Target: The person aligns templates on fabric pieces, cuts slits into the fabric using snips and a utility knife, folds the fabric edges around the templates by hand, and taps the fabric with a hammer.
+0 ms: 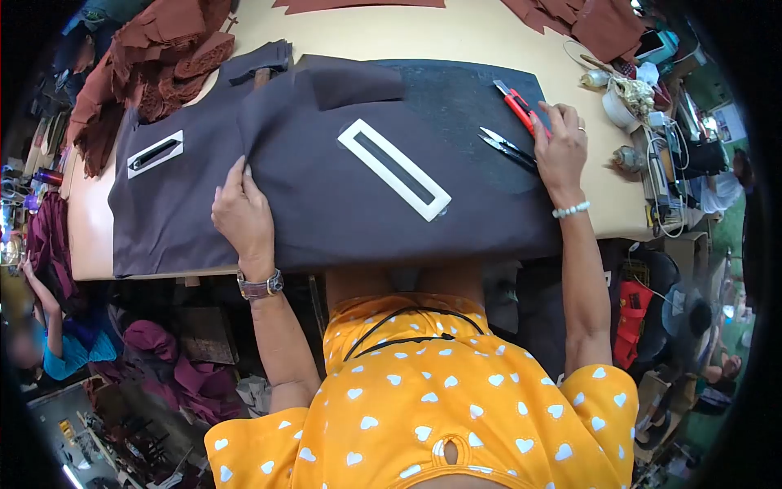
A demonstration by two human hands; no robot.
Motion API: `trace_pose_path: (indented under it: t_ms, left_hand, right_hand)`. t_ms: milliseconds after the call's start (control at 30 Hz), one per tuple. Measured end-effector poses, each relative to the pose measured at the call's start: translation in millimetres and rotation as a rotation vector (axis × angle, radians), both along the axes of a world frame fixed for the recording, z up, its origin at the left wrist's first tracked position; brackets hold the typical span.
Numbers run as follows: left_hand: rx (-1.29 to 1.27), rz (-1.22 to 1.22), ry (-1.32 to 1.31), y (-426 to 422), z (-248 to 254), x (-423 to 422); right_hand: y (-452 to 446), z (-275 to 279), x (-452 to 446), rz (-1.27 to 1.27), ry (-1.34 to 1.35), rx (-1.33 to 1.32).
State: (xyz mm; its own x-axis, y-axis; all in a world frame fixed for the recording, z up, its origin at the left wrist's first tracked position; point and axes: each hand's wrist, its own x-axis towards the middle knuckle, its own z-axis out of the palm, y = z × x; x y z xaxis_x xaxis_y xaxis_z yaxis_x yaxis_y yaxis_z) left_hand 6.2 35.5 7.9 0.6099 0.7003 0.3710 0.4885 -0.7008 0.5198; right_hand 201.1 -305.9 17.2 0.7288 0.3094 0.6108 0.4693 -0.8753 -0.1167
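Note:
Dark brown fabric [309, 187] is spread over the table, partly on a dark cutting mat [440, 90]. My left hand [247, 212] is closed, its fingertips pinching a fold of the fabric left of the middle. My right hand [562, 147] is at the mat's right edge, its fingers around the end of a red utility knife [519, 110]. Black thread snips [509, 149] lie just beside that hand. A white rectangular frame [395, 169] rests on the fabric between my hands. A smaller white frame [155, 155] with a dark strip inside lies at the left.
Rust-brown cloth [155, 65] is heaped at the back left, with more [586, 28] at the back right. A tape roll [621, 107], small jars and cables line the right side. Another person in a blue top [81, 346] is at the far left.

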Motion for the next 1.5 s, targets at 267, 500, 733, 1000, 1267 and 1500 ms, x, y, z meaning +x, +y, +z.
trace_pose_path:
  t_ms: [267,500,733,1000,1267,1500]
  left_hand:
    - [-1.325,-0.304,-0.312,-4.0,23.4,26.2]
    - [-1.141,-0.406,-0.141,4.6,-7.4,21.4]
    - [-1.315,-0.31,-0.037,-38.2,38.8,28.9]
    - [-1.28,-0.417,-0.321,-68.8,25.6,17.1]
    - [-1.454,-0.432,-0.46,-90.1,7.4,23.2]
    - [-1.621,-0.346,-0.504,-97.1,19.0,21.4]
  right_hand:
    - [5.7,7.7,-25.4,0.089,0.543,0.018]
    - [12.0,5.6,-24.9,0.132,0.494,-0.028]
    - [14.8,7.3,-32.4,0.155,0.595,0.152]
    - [82.4,19.1,-129.7,0.577,1.229,1.094]
    - [90.6,-3.5,-138.0,0.489,1.355,1.177]
    - [82.6,11.2,-130.8,0.474,1.372,1.139]
